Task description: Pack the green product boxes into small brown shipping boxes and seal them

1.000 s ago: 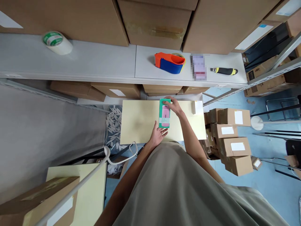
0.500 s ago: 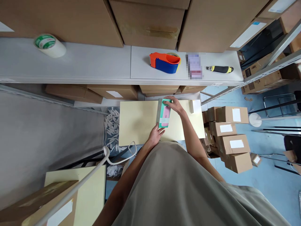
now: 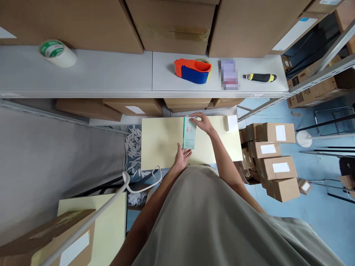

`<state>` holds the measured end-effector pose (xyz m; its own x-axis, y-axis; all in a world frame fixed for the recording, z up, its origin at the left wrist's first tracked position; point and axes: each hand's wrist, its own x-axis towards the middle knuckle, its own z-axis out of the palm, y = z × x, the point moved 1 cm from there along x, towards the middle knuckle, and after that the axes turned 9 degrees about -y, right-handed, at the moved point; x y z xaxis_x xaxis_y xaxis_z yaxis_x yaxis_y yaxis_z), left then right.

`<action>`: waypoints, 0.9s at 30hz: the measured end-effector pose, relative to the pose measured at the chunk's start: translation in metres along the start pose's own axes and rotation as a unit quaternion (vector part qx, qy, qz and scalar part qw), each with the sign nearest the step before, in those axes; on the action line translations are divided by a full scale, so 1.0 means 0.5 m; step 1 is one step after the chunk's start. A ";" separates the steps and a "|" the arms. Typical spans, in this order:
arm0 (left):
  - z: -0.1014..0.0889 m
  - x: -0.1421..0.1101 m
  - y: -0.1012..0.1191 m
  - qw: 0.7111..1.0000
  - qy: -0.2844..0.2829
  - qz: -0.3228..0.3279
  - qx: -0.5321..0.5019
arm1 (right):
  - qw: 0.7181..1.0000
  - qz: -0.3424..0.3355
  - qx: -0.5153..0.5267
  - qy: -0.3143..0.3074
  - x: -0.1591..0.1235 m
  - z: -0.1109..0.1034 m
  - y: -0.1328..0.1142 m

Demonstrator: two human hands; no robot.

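Note:
A slim green and white product box (image 3: 189,135) is held over the pale yellow tabletop (image 3: 161,142), a printed side facing up. My right hand (image 3: 203,122) grips its far end, thumb on the upper side. At the near end, my left hand (image 3: 182,157) is open, palm up with fingers apart, just under or against the box's lower edge; whether it touches cannot be made out. A small white box (image 3: 232,123) stands at the right end of the tabletop.
On the grey shelf (image 3: 111,74) lie a tape roll (image 3: 59,54), an orange and blue tape dispenser (image 3: 192,71) and a black and yellow cutter (image 3: 260,77). Stacked cartons (image 3: 280,164) stand at right. A white bent tube (image 3: 126,179) rises at left.
The box has been turned over: its pink-pictured face was up, and now a pale printed side shows. My left hand's fingers have come away from its near end and spread.

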<state>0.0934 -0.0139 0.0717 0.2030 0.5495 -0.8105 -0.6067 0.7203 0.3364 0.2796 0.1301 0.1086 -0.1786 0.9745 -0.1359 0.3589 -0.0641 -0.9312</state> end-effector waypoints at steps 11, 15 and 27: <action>-0.014 0.000 0.008 0.998 0.027 -0.019 -0.060 | 0.999 0.031 0.022 -0.008 0.005 0.005 0.028; -0.013 0.000 0.008 0.998 0.024 -0.006 -0.060 | 0.999 0.034 0.022 0.001 -0.002 0.002 0.029; -0.011 -0.003 0.007 1.000 0.010 0.023 -0.011 | 0.995 0.049 0.073 0.042 -0.027 0.007 0.031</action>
<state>0.0869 -0.0146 0.0715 0.1581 0.5732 -0.8040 -0.6319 0.6844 0.3636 0.2845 0.1150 0.0948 -0.0702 0.9760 -0.2062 0.2322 -0.1851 -0.9549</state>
